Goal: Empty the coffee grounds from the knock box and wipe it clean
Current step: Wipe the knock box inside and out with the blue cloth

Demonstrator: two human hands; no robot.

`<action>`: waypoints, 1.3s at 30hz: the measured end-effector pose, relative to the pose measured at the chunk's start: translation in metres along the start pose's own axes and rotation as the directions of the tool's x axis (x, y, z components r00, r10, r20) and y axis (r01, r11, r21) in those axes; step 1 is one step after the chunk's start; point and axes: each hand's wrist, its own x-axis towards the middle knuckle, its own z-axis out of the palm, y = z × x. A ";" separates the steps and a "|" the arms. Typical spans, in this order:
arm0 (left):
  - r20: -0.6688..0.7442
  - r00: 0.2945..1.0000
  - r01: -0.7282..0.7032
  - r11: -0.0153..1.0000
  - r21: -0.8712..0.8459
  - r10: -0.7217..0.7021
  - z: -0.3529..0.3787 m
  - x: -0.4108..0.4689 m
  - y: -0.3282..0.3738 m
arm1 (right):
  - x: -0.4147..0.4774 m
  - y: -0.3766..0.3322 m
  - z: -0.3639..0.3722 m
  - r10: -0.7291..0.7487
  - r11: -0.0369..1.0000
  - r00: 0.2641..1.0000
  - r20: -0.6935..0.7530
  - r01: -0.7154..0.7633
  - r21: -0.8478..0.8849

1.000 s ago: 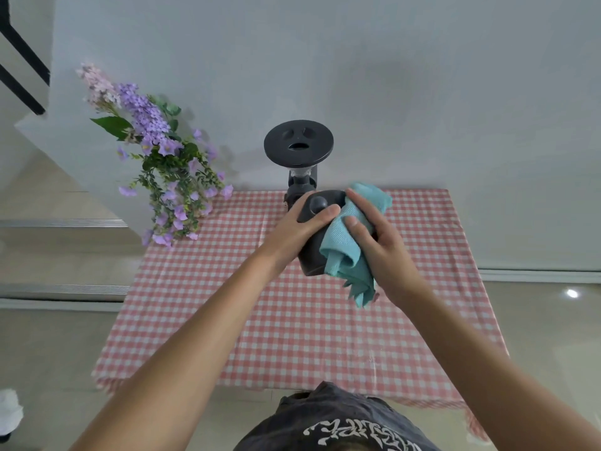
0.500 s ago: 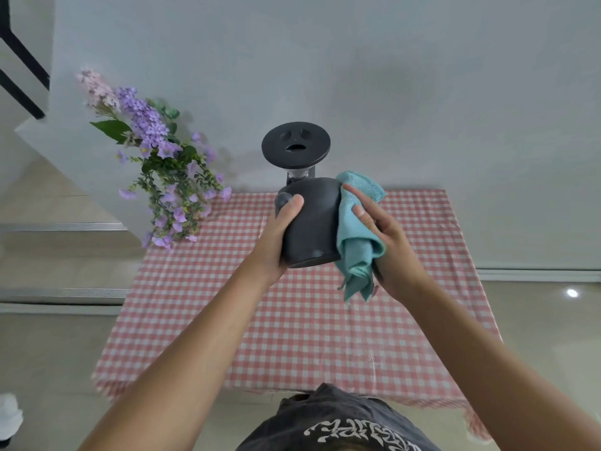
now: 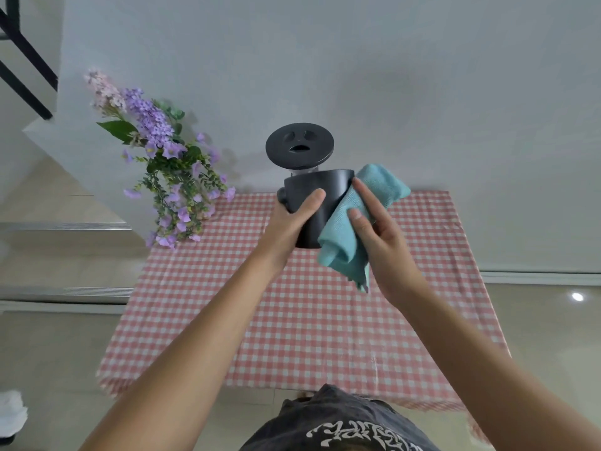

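I hold the black knock box (image 3: 320, 203) up above the table, roughly upright, with my left hand (image 3: 291, 224) wrapped around its left side. My right hand (image 3: 379, 236) presses a teal cloth (image 3: 353, 229) against the box's right wall, fingers laid flat over the cloth. The inside of the box is hidden from this angle.
A pink checked tablecloth (image 3: 309, 320) covers the table below. A black grinder (image 3: 300, 148) with a round lid stands at the back edge behind the box. Purple flowers (image 3: 162, 164) lean at the back left. Stairs lie to the left.
The knock box has been turned from tilted to nearly upright and raised a little. The cloth has slid from the front of the box to its right side.
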 end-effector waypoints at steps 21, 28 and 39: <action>0.091 0.996 -0.020 1.000 0.008 0.019 -0.002 -0.001 0.004 | 0.000 0.005 0.006 -0.118 0.966 0.993 -0.032 0.107 -0.236; 0.063 0.996 0.084 0.962 -0.261 -0.069 0.000 -0.005 0.010 | 0.004 0.008 0.005 0.039 0.983 0.998 -0.048 -0.030 0.180; -0.134 0.988 -0.060 0.984 0.166 0.083 0.018 0.003 -0.003 | 0.005 0.014 -0.001 0.041 0.997 0.993 -0.114 -0.033 0.073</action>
